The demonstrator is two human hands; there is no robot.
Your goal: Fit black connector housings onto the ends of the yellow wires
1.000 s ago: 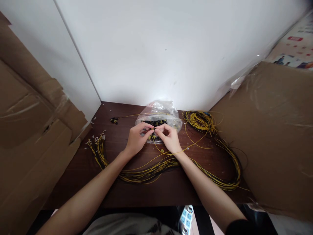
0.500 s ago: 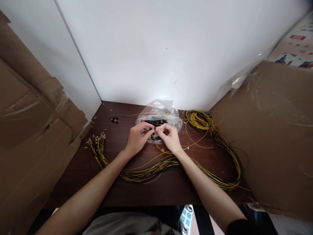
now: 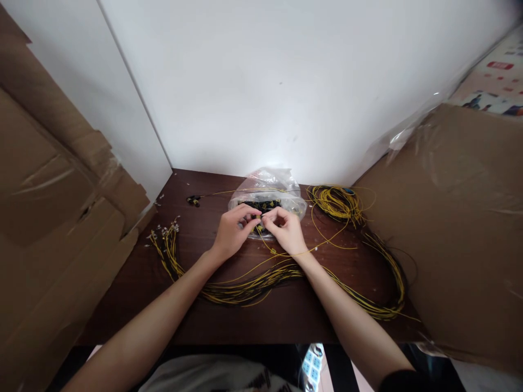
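Barely shifted, the left hand's (image 3: 232,233) fingers pinch a wire (image 3: 260,238) by the bag (image 3: 267,179) near the surface's (image 3: 196,226) back edge; the right hand's (image 3: 289,233) close beside, contents hidden. The wire trails frontward, curving right.

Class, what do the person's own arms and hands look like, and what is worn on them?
The left hand and right hand are ungloved, both forearms bare. A black fabric sleeve shows on the right arm; no left sleeve is visible.
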